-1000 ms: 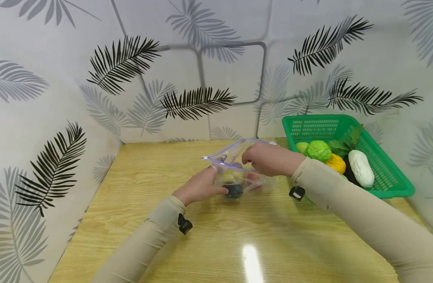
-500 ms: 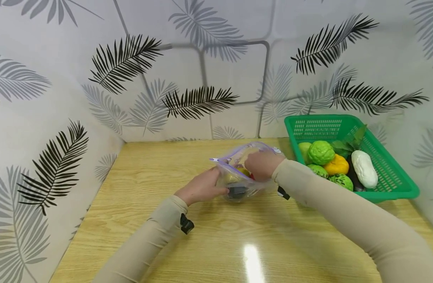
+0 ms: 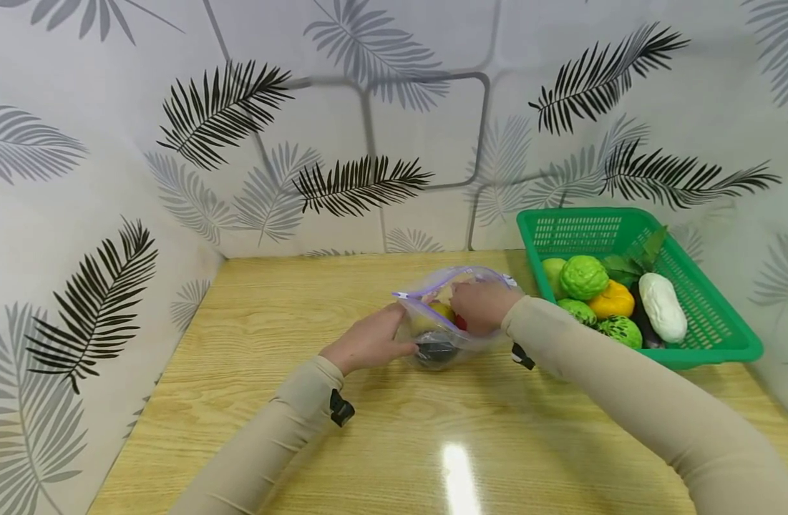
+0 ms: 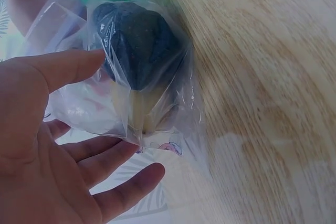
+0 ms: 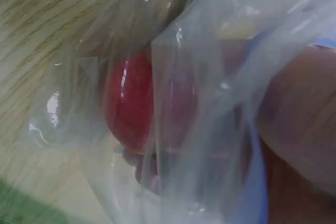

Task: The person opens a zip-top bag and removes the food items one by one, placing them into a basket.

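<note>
A clear zip bag point(image 3: 454, 354) with a purple seal stands on the table, mouth gaping upward. My left hand point(image 3: 371, 340) holds its left side, thumb in front and fingers behind; the left wrist view shows those fingers spread and lightly bent. Inside the bag are a dark, lumpy, rounded item point(image 4: 139, 43) and a yellowish one point(image 3: 442, 310). My right hand point(image 3: 484, 306) reaches through the mouth. In the right wrist view its fingertips point(image 5: 148, 174) curl under a smooth red fruit point(image 5: 131, 103), seen blurred through the plastic; its exact kind is unclear.
At the right stands a green plastic basket point(image 3: 722, 315). It holds a bumpy green fruit point(image 3: 583, 277), a yellow one point(image 3: 613, 300), speckled green ones point(image 3: 621, 330), an eggplant point(image 3: 648, 322) and a long white item point(image 3: 664, 307). A patterned wall backs the wooden table point(image 3: 290, 307).
My right hand has dropped from above the bag down into its mouth, which has spread wider. The bag has shifted slightly right, and my left hand has stayed at its side.
</note>
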The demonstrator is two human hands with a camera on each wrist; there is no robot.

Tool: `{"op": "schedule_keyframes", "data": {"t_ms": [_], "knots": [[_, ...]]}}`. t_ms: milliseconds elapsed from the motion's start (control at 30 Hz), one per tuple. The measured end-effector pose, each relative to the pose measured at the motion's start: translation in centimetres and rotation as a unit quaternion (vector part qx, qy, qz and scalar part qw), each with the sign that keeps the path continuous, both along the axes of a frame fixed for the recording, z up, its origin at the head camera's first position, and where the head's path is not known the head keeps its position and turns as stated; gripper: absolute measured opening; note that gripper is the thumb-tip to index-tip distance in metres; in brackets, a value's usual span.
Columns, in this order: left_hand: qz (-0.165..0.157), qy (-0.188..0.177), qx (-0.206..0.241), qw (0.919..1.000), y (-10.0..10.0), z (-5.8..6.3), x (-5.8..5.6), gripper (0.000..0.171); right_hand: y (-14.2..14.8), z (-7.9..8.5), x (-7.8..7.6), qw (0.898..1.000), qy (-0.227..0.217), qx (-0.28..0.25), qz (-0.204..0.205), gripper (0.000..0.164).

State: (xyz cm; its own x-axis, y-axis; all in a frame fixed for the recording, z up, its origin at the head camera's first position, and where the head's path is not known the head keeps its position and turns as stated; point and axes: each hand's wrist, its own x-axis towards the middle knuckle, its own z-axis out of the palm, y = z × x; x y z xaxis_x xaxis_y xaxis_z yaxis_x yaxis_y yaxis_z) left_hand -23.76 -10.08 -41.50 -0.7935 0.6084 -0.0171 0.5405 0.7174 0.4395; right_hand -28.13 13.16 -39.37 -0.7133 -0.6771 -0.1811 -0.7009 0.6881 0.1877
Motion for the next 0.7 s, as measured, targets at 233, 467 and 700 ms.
{"op": "schedule_keyframes", "data": {"t_ms": [233, 467, 700], "knots": [[0.013, -0.012, -0.007, 0.9998, 0.3, -0.1, 0.0, 0.082, 0.8, 2.5, 1.1, 0.997, 0.013, -0.072, 0.019, 0.013], [0.012, -0.028, -0.005, 0.9995, 0.4, -0.2, 0.0, 0.076, 3.5, 6.7, 3.2, 0.981, 0.001, -0.195, 0.001, 0.037], [0.021, -0.029, -0.014, 0.9992, 0.2, -0.2, 0.0, 0.067, 9.0, 10.0, 5.3, 0.959, 0.019, -0.272, -0.074, 0.054]]}}
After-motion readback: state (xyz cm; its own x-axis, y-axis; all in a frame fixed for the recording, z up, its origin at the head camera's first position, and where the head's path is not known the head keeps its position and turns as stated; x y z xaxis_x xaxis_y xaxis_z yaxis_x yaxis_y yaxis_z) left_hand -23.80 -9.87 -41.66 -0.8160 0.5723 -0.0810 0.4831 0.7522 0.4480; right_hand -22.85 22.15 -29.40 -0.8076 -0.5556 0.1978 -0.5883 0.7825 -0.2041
